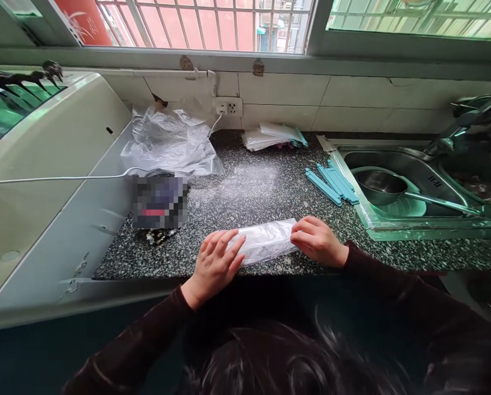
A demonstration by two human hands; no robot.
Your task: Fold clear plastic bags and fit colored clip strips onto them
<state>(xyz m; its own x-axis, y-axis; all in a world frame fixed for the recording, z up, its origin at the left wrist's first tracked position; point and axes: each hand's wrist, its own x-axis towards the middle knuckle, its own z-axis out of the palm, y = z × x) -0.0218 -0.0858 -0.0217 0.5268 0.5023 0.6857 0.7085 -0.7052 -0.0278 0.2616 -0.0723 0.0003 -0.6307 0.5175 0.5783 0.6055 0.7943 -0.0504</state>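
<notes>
A clear plastic bag (pixel 265 241), folded into a flat strip, lies on the speckled counter near its front edge. My left hand (pixel 218 258) rests on the strip's left end, fingers stretched out and a little apart. At the right end, my right hand (pixel 317 241) has its fingers closed on the bag's edge. Several light blue bag sealing clips (pixel 331 184) lie loosely together beyond my right hand, beside the sink. Farther back is a small stack of folded clear bags (pixel 270 136) with blue clips at one end.
Crumpled clear plastic (pixel 171 142) lies at the back left, near a wall socket (pixel 229 107) with a plugged-in white cord. A blurred-out dark object (pixel 159 202) sits at left. The steel sink (pixel 397 222) at right holds a pan (pixel 381 184). A pale appliance (pixel 64 148) borders the left.
</notes>
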